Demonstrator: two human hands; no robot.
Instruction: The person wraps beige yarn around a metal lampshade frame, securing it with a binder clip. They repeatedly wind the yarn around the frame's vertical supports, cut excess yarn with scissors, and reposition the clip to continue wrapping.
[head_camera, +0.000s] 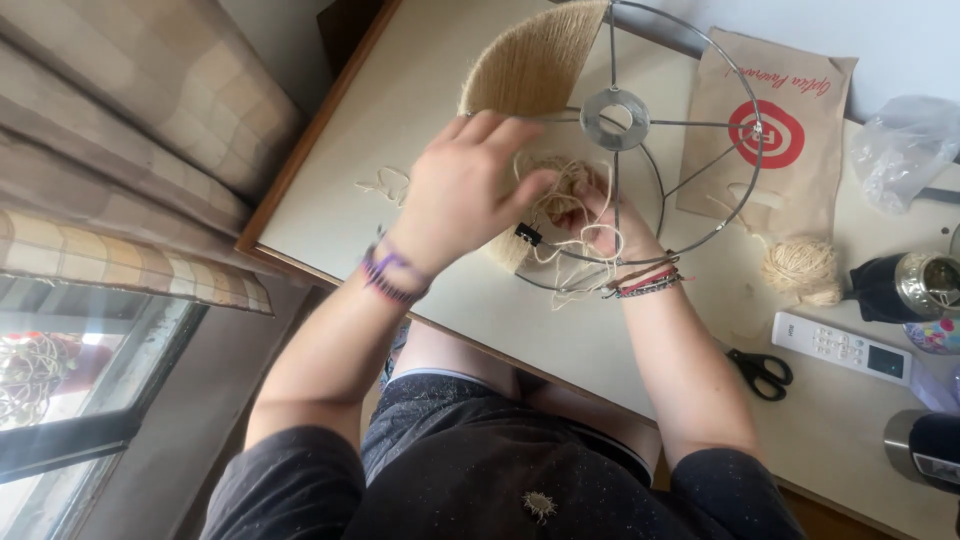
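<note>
A round wire lampshade frame (690, 125) lies on the white table (420, 90), with a metal ring (615, 118) at its hub. One section of the frame is wound with beige twine (530, 65). My left hand (465, 190) reaches over the frame's near edge, fingers pinching loose twine. My right hand (605, 215) is inside the frame, closed on a small bundle of twine (560, 190). A black binder clip (527, 235) grips the frame's rim just below my left hand. Loose strands hang over the rim.
A brown paper bag (775, 130) lies behind the frame. A twine ball (800, 268), black scissors (760, 370), a white remote (840, 345), a dark jar (900, 285) and a clear plastic bag (905, 145) sit to the right. A curtain (120, 150) and window are left.
</note>
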